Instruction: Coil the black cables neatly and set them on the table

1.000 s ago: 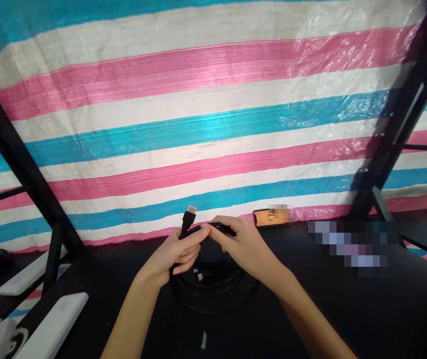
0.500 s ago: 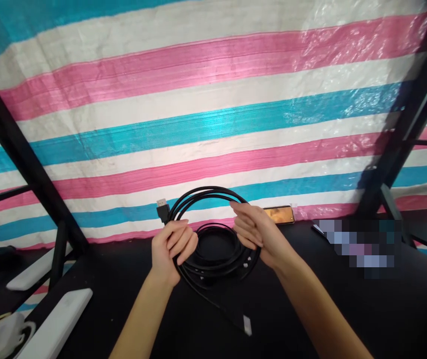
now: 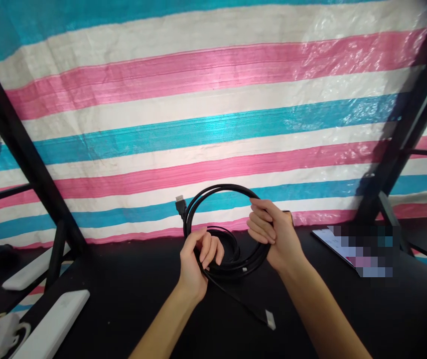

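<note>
Both hands grip a coiled black cable (image 3: 220, 187), held up as a ring above the black tabletop. My left hand (image 3: 197, 262) is closed round the left side of the coil, fingers curled. The right side is pinched in my right hand (image 3: 269, 229), thumb and fingers pressed together. A USB-type plug (image 3: 180, 206) sticks up at the coil's upper left. From below my left hand, a cable end with a white tag (image 3: 270, 319) trails toward the front. Behind the ring, more black cable loops (image 3: 231, 242) lie on the table, partly hidden by the coil.
A phone (image 3: 336, 244) with a lit, pixelated screen lies on the right of the black table (image 3: 123, 294). Another device (image 3: 288, 217) is mostly hidden behind my right hand. White bars (image 3: 54, 321) and a white charger (image 3: 0, 334) sit at left. Black frame legs stand before a striped sheet (image 3: 213, 119).
Both hands and the held coil have shifted right, my left hand the most, so the ring looks narrower. The tagged end moved right too. My right hand now covers most of the device behind it.
</note>
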A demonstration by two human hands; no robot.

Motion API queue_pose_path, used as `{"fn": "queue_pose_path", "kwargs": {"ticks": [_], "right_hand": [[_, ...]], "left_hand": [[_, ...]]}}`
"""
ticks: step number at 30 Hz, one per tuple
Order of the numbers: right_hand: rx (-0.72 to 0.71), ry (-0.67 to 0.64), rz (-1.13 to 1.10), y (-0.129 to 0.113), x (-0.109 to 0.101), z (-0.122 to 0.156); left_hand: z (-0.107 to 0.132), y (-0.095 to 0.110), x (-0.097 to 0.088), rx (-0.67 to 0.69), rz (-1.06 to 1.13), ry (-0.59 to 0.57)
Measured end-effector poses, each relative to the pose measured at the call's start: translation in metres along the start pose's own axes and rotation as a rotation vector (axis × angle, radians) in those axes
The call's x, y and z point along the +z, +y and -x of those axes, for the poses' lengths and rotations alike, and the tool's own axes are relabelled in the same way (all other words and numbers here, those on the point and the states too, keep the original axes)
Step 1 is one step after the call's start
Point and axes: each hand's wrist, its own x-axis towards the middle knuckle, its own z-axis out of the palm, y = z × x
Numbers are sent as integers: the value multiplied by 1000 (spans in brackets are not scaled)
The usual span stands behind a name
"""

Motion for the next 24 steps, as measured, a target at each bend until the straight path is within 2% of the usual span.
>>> {"fn": "queue_pose_path", "kwargs": {"ticks": [2,8,14,17,19,24], "right_hand": [[-32,-45,79,3,-1,-1],[-18,-350,542,-1,-5,2],[52,-500,691,9,3,7],[68,-490,749,19,-2,3],[34,-447,874,23,-9,0],[-181,-153,1229,25,-24,4]], "left_hand": [[-2,5,-3,41,-1,9],[-7,28,-10,160,117,38],[-10,24,-12,265,177,246],[-11,22,-14,242,169,248],[-10,24,-15,208,137,212],[-8,31,-15,104,-47,87]]}}
